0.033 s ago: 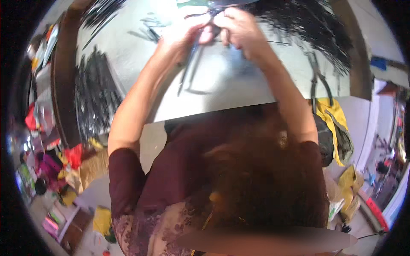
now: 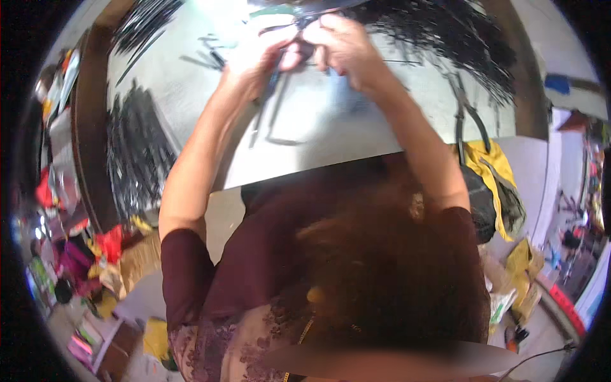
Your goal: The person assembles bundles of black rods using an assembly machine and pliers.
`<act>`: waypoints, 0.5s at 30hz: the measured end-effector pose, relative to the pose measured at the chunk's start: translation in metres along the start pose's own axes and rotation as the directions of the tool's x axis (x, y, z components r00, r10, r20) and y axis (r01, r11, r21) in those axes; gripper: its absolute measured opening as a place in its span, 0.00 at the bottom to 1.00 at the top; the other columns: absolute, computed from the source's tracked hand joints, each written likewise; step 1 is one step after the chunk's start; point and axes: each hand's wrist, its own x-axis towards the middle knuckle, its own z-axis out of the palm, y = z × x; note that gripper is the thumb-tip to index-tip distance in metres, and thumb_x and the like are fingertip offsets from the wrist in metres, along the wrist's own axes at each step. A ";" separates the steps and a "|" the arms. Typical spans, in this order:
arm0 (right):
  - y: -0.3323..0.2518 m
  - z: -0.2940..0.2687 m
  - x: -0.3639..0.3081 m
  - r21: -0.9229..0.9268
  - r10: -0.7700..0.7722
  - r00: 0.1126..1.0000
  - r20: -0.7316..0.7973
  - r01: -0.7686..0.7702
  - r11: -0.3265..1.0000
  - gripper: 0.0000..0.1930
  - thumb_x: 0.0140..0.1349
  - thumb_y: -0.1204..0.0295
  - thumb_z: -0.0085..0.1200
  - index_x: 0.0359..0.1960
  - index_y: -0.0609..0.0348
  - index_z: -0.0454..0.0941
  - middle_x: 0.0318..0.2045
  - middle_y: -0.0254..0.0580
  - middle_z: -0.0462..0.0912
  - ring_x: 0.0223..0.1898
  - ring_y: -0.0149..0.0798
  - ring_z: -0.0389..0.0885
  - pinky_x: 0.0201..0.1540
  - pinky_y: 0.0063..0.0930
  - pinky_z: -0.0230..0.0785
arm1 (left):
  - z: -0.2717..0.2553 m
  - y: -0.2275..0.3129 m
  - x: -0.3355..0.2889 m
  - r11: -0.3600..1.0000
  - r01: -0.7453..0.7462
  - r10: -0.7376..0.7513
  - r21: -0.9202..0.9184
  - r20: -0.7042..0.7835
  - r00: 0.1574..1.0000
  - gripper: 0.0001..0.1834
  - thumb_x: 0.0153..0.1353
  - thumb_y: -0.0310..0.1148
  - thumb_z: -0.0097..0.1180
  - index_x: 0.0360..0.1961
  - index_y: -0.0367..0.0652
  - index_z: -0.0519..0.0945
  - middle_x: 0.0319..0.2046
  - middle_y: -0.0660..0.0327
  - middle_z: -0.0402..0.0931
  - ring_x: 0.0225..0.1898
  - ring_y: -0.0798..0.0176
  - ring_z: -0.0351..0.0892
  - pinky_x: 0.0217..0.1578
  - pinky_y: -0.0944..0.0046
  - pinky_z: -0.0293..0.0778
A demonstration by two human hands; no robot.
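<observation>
Near the far side of the white table (image 2: 213, 105), both hands are close together at a small dark piece whose shape is blurred. My left hand (image 2: 262, 51) is closed around long thin black strips (image 2: 273, 108). Their lower ends hang out below my palm toward me, one of them bent at its tip. My right hand (image 2: 344, 48) has its fingers pinched at the same dark piece, beside the left fingertips. Glare washes out part of my left hand, and the fingers hide most of what is between them.
Bundles of black strips lie at the left (image 2: 137, 140) and the far left (image 2: 143, 28). A large tangled black heap (image 2: 452, 44) covers the far right. Black-handled pliers or cutters (image 2: 468, 111) lie near a yellow and black bag (image 2: 490, 184) at the right edge. A brown raised rim (image 2: 95, 140) borders the table.
The whole view has shifted slightly, with table and hands a little further left. Both hands keep nearly the same grip, and the hanging strips have swung slightly.
</observation>
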 end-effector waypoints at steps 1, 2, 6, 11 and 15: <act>0.012 -0.001 0.000 0.056 -0.078 0.997 0.001 0.078 0.995 0.11 0.63 0.63 0.53 0.30 0.57 0.75 0.21 0.34 0.78 0.18 0.26 0.76 0.16 0.19 0.59 | 0.010 0.009 -0.005 0.996 0.044 -0.036 0.078 -0.106 0.994 0.15 0.63 0.30 0.60 0.48 0.35 0.75 0.29 0.61 0.78 0.24 0.69 0.76 0.21 0.72 0.69; 0.014 0.003 0.001 0.118 0.005 1.000 -0.022 -0.002 0.993 0.11 0.63 0.63 0.54 0.30 0.57 0.75 0.20 0.33 0.77 0.17 0.25 0.75 0.16 0.19 0.58 | 0.016 0.009 -0.008 0.996 0.006 0.014 0.085 -0.230 0.973 0.16 0.63 0.32 0.60 0.50 0.37 0.75 0.30 0.61 0.78 0.23 0.70 0.74 0.19 0.73 0.66; 0.016 0.012 -0.003 0.283 -0.012 0.998 -0.057 0.028 0.959 0.11 0.65 0.63 0.53 0.32 0.58 0.76 0.18 0.36 0.77 0.12 0.22 0.64 0.15 0.17 0.51 | 0.012 0.013 -0.010 0.995 0.038 -0.014 0.097 -0.237 0.971 0.19 0.63 0.27 0.59 0.54 0.37 0.73 0.27 0.57 0.79 0.22 0.67 0.78 0.18 0.73 0.72; 0.020 0.013 0.000 0.226 -0.045 0.993 -0.105 0.068 0.972 0.11 0.65 0.64 0.54 0.31 0.58 0.75 0.18 0.33 0.77 0.17 0.23 0.73 0.17 0.15 0.56 | 0.015 0.002 -0.020 0.985 0.068 -0.043 0.162 -0.152 0.987 0.19 0.63 0.26 0.57 0.55 0.37 0.71 0.37 0.56 0.79 0.36 0.64 0.81 0.35 0.70 0.78; 0.013 0.026 -0.013 0.243 -0.011 0.991 -0.136 0.044 0.969 0.14 0.65 0.63 0.55 0.43 0.61 0.77 0.30 0.36 0.80 0.25 0.24 0.78 0.23 0.15 0.66 | 0.040 -0.001 -0.053 0.985 0.158 -0.138 0.065 -0.239 0.961 0.22 0.66 0.24 0.53 0.59 0.32 0.65 0.44 0.50 0.79 0.42 0.56 0.84 0.45 0.61 0.83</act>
